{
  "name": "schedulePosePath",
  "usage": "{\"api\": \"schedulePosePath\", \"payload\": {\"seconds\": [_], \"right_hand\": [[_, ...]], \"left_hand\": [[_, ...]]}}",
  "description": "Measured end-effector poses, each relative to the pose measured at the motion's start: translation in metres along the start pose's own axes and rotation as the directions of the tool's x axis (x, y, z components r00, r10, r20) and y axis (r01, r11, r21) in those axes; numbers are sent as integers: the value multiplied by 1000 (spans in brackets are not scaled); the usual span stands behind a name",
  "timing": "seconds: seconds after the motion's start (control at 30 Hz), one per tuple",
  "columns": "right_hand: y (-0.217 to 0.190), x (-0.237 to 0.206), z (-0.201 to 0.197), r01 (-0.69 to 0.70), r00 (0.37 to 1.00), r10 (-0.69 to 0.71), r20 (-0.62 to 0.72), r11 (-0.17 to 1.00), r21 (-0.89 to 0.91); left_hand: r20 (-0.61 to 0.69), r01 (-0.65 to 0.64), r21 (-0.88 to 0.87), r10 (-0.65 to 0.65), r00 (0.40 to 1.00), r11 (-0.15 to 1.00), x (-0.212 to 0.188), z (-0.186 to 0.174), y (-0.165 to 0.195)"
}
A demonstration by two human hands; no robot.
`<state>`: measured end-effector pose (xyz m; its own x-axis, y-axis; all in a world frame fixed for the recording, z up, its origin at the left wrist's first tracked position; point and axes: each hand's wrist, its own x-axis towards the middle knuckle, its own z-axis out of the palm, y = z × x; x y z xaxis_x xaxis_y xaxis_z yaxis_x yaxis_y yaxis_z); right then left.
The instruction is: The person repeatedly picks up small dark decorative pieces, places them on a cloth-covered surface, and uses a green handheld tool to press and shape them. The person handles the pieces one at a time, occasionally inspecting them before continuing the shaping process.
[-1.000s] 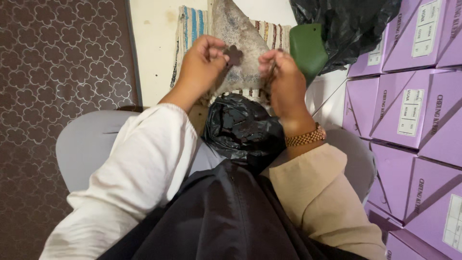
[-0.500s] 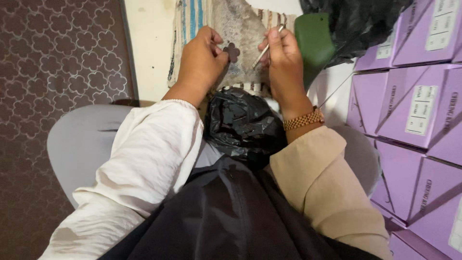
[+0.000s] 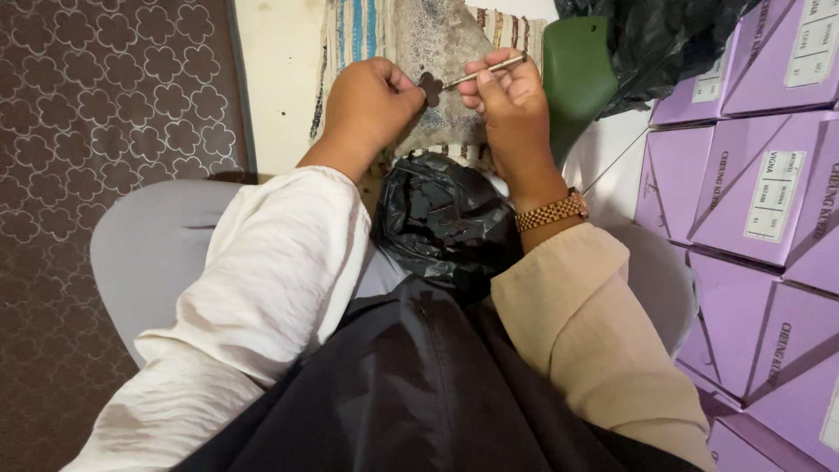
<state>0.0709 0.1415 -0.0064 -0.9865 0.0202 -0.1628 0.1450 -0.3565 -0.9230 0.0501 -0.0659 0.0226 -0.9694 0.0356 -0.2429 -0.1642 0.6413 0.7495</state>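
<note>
A: Left hand [image 3: 371,100]?
B: My grip pinches the small dark flower-shaped piece [image 3: 429,88] by its edge, raised above the crumpled black plastic bag [image 3: 446,223] in my lap, so its face stays exposed.
A: Right hand [image 3: 514,96]?
B: Fingers pressed round a thin metal tool [image 3: 482,72], tip meeting the piece.

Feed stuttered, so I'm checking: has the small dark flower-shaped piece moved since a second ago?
Cannot tell: the camera shifted too. The small dark flower-shaped piece sits in the left hand, over the same grey patterned mat, beside the thin metal tool.
</note>
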Motion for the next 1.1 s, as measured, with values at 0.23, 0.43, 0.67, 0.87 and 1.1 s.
{"api": "schedulePosePath", "payload": {"seconds": [0.23,0.43,0.67,0.87,1.1], "right_hand": [[1,-2,-8,90,981,-108,-161,989,-114],[-8,-1,-20,22,962,2,-274,996,83],[-4,-7,-7,-57,992,71,-102,989,133],[2,-10,2,170,985,-165,42,974,-153],[8,-18,12,323,931,-263,254,917,-234]], "left_hand": [[72,42,7,-43,997,999,-6,-5,1],[-67,-185,77,190,980,980,-11,1,-4],[-92,-276,53,279,956,960,-11,12,-15],[29,-201,-54,203,979,978,-12,3,-22],[38,-154,-48,156,987,987,-13,-4,-18]]}}
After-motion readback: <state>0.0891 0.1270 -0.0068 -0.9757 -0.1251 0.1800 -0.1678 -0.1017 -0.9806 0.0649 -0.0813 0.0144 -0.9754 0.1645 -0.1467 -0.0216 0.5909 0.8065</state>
